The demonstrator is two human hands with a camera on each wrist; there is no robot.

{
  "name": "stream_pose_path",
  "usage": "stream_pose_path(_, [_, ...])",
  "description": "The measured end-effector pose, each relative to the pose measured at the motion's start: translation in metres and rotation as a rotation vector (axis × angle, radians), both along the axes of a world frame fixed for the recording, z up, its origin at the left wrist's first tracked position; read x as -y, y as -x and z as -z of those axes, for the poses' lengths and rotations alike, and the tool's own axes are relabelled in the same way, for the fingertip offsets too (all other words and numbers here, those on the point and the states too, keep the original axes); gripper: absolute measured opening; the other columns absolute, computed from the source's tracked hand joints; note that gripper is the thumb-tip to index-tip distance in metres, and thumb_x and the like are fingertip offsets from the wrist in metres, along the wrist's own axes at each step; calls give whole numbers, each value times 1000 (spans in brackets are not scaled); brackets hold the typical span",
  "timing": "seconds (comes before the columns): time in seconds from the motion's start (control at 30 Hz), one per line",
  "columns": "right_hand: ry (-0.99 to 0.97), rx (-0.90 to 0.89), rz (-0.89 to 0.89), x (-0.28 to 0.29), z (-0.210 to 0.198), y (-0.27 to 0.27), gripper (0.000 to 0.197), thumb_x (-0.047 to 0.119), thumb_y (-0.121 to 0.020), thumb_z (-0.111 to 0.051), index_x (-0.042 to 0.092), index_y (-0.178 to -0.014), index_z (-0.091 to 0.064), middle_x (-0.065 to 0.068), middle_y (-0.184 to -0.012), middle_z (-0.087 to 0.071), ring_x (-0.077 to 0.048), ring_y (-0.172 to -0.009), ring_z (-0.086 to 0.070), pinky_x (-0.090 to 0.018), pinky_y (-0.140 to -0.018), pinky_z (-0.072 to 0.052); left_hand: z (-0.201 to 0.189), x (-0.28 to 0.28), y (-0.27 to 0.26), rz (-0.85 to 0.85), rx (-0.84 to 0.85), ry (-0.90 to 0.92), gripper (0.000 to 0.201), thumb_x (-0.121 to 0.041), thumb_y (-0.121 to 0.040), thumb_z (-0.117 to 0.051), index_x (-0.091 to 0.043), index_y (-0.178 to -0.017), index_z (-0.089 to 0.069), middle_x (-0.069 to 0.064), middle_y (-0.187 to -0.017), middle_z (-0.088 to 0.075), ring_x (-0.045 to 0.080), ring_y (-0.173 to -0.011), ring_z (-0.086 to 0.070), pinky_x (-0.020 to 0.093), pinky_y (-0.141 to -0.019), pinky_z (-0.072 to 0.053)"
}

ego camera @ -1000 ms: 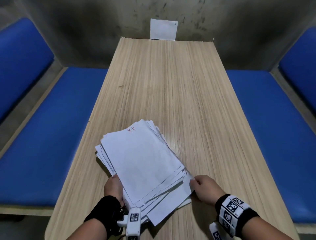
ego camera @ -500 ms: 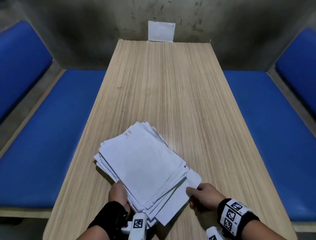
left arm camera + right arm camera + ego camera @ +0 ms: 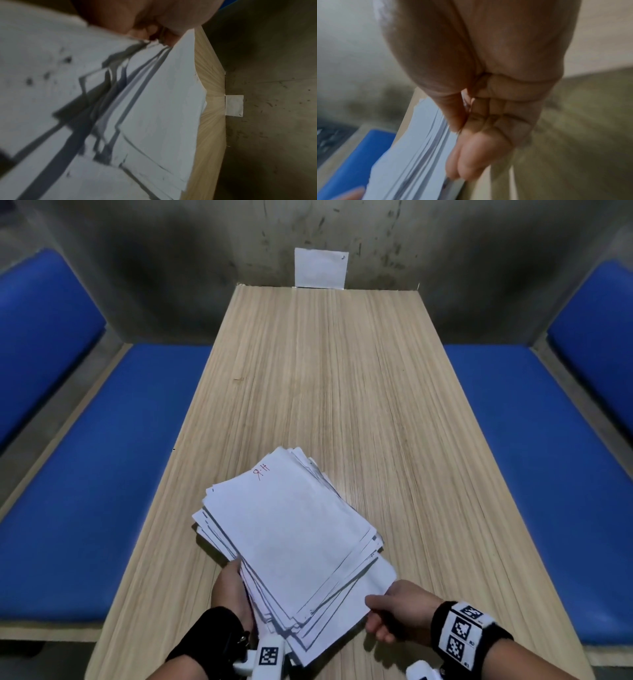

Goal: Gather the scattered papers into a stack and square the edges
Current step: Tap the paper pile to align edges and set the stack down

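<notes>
With the left hand (image 3: 230, 590) now gripping the gathered papers (image 3: 291, 542) and the right hand (image 3: 394, 613) pinching their corner, the pile has lifted slightly off the table (image 3: 342, 388), edges still unsquared.

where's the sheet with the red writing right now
In the head view it tops the pile of papers at the near end of the table, between the left hand and right hand.
</notes>
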State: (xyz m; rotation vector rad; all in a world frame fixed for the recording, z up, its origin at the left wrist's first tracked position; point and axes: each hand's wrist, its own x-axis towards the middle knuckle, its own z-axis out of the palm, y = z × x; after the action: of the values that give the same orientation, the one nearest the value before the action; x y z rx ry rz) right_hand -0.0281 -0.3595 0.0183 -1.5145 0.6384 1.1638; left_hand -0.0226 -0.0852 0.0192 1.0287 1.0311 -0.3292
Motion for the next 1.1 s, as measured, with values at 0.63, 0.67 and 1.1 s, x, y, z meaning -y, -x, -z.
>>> stream_pose_path(0.63, [116, 496, 158, -44, -5, -68, 30, 27, -88, -62, 15, -115, -57, -5, -110, -71, -20, -94, -70, -37, -88, -57, 0, -10, -51, 468, 140, -125, 30, 7, -87, -61, 9, -116, -64, 21, -101, -72, 30, -87, -70, 44, -98, -48])
stream_pose_path(0.67, [31, 479, 253, -41, -7, -67, 29, 22, -88, -66, 13, -114, -60, -6, -105, -73, -18, -89, -73, -32, -79, -59, -6, -11, -52, 469, 162, -114, 30, 8, -86, -61, 9, -116, -64, 22, -102, -72, 35, -93, -68, 47, -100, -47])
stream_pose_path(1.1, [34, 617, 314, -25, -12, -43, 8, 8, -94, -61, 9, -98, -67, -6, -85, -77, -25, -80, -72, -29, -68, -58, -3, 12, -24, 563, 255, -215, 32, 7, -75, -63, -11, -100, -68, 16, -104, -76, 28, -86, -72, 35, -77, -56])
